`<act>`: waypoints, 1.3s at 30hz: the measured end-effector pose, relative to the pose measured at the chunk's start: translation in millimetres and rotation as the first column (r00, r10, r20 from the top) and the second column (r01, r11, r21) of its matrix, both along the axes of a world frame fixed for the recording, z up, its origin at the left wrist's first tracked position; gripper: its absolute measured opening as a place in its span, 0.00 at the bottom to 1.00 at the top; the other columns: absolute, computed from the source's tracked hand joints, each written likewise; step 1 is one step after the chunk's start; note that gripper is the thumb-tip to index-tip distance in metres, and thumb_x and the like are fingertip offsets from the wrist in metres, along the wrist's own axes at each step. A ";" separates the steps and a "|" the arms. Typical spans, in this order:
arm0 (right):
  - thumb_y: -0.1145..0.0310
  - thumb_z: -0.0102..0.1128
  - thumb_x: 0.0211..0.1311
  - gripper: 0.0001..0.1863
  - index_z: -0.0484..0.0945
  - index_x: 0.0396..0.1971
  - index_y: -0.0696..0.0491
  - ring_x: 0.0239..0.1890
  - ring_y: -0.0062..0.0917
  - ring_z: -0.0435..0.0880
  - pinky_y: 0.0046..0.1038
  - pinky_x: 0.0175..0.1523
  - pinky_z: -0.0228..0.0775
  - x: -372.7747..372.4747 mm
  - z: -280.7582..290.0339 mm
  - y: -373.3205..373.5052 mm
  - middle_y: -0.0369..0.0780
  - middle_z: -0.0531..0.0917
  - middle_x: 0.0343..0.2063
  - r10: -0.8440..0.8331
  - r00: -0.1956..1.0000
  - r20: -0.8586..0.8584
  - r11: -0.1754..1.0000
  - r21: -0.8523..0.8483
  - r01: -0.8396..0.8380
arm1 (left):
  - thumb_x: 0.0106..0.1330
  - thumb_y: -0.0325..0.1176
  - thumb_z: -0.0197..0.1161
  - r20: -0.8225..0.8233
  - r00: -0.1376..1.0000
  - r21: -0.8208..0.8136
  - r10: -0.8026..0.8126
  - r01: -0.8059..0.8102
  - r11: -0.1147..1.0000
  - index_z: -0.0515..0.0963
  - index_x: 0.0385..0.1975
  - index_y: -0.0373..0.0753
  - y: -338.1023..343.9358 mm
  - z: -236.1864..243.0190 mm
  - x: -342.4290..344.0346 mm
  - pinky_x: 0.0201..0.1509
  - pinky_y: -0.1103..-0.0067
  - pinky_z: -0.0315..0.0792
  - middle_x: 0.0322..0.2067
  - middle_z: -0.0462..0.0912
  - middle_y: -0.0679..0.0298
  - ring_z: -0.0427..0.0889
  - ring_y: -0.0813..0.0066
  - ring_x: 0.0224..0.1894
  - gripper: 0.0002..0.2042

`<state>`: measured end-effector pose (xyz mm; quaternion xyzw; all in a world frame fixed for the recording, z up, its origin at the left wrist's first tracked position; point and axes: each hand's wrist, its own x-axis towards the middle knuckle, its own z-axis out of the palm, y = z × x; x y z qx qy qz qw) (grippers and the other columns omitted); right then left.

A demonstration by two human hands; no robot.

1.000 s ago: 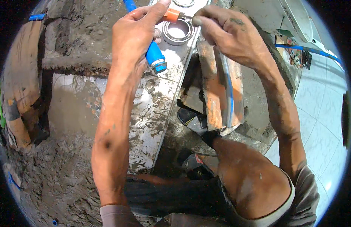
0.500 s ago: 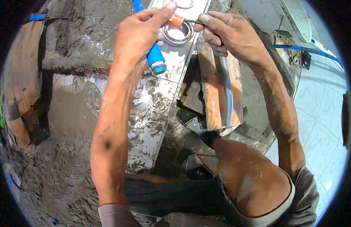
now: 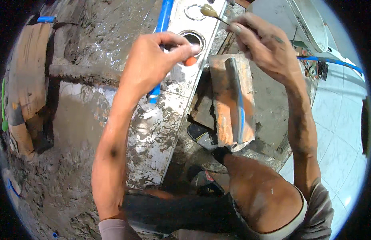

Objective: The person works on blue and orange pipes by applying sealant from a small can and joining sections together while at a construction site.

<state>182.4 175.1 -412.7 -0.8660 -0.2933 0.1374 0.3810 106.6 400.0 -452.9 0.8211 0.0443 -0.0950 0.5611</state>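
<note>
My left hand (image 3: 159, 54) is closed, thumb and finger pinching a small orange piece (image 3: 190, 61), seen only in part. Beside and partly under that hand runs a blue pipe (image 3: 164, 18). An open round tin (image 3: 192, 33) with a metal rim stands on the white board just beyond my left fingertips. My right hand (image 3: 259, 46) is shut around the thin dark stem of a small brush (image 3: 209, 11). Yellowish, sticky-looking stuff coats its tip, which is raised near a round lid (image 3: 193, 12).
A muddy trowel (image 3: 223, 100) with a grey-and-blue handle lies between my arms. Wet grey mud (image 3: 73, 180) and a brown board (image 3: 31, 72) are at the left. A white bucket (image 3: 313, 24), blue hose (image 3: 333, 60) and pale tiles (image 3: 333, 120) are at the right.
The brush has come out of the orange piece and moved up and right with my right hand. My left hand has lowered the orange piece toward me; the blue pipe has shifted.
</note>
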 end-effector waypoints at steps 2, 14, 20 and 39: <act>0.64 0.52 0.71 0.11 0.78 0.40 0.56 0.20 0.15 0.68 0.20 0.26 0.63 1.9 -4.3 9.1 0.33 0.71 0.17 0.003 0.983 0.181 1.000 -0.027 0.001 | 0.61 0.35 0.67 -0.034 0.999 -0.032 -0.033 0.032 0.999 0.84 0.30 0.33 -2.1 0.6 -6.5 0.41 0.84 0.72 0.26 0.85 0.67 0.79 0.84 0.32 0.10; 0.65 0.60 0.61 0.07 0.77 0.35 0.51 0.25 0.46 0.80 0.42 0.29 0.71 17.7 -39.6 9.5 0.47 0.81 0.22 0.123 0.831 0.542 0.992 -0.036 -0.123 | 0.57 0.35 0.70 -0.109 0.981 0.130 -0.163 0.177 0.976 0.83 0.25 0.35 -9.4 11.9 -19.1 0.35 0.82 0.71 0.21 0.82 0.68 0.76 0.85 0.27 0.09; 0.73 0.62 0.60 0.08 0.79 0.40 0.55 0.26 0.37 0.81 0.33 0.32 0.72 31.5 -27.6 13.5 0.44 0.82 0.27 0.172 0.831 0.529 0.985 -0.076 -0.155 | 0.55 0.39 0.72 -0.037 0.962 0.437 -0.272 0.260 0.861 0.83 0.28 0.36 0.7 9.6 -24.9 0.35 0.75 0.73 0.24 0.83 0.61 0.82 0.71 0.29 0.12; 0.73 0.60 0.62 0.09 0.79 0.41 0.57 0.30 0.35 0.81 0.32 0.37 0.73 37.4 -19.4 -1.6 0.44 0.83 0.31 0.293 0.873 0.389 0.953 -0.049 -0.298 | 0.51 0.37 0.75 0.163 0.924 0.430 -0.347 0.250 0.868 0.83 0.29 0.38 24.1 -1.8 -32.0 0.33 0.73 0.74 0.26 0.81 0.58 0.80 0.64 0.27 0.12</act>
